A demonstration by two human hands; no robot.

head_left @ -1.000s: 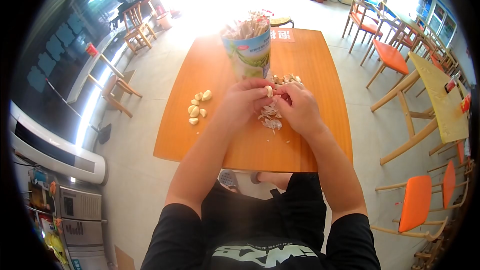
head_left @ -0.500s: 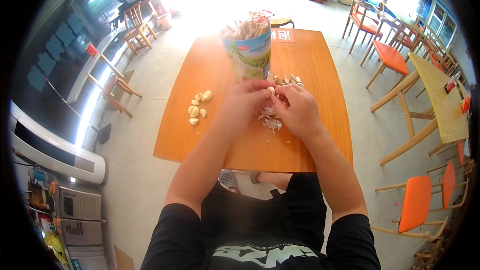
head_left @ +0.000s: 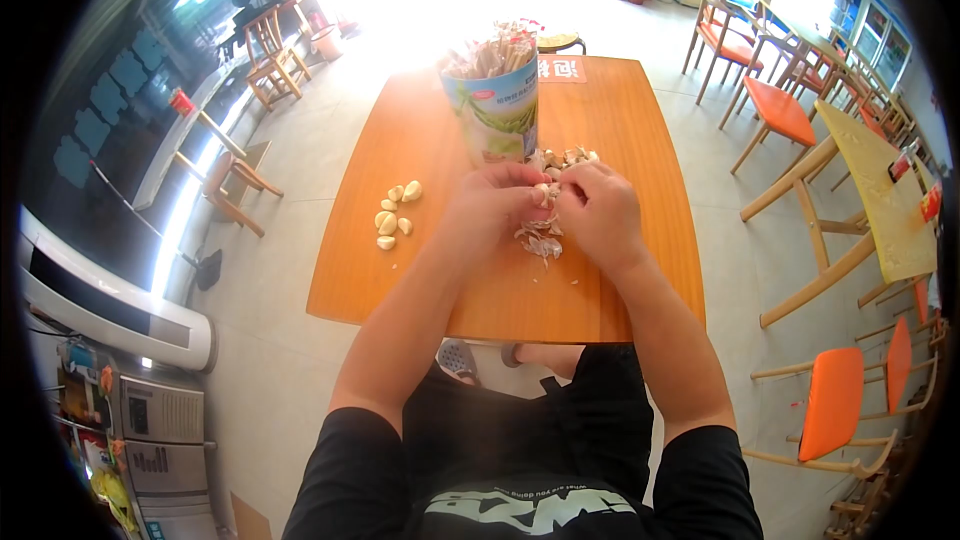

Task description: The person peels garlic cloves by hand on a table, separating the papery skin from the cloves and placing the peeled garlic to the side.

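Between the fingertips of my left hand [head_left: 496, 202] is a garlic clove [head_left: 546, 191]. My right hand [head_left: 606, 210] is closed, its thumb and curled fingers pinching at the same clove from the right. Thin garlic skins [head_left: 541, 242] lie on the table just below my hands. Beyond my fingers sits a pile of unpeeled garlic [head_left: 578, 156], partly hidden by my right hand. To the left, several peeled garlic cloves [head_left: 387, 222] form a loose group.
A tall printed bucket [head_left: 497, 115] stuffed with thin wrapped sticks stands on the wooden table [head_left: 640, 140], just beyond my hands. Wooden chairs with orange seats [head_left: 780, 112] and a yellow-topped table [head_left: 880, 190] are on the right. A dark-framed stool [head_left: 562, 43] is behind the table.
My right hand has turned slightly and its fingers have shifted a little up and right at the clove. My left hand stays almost in place.
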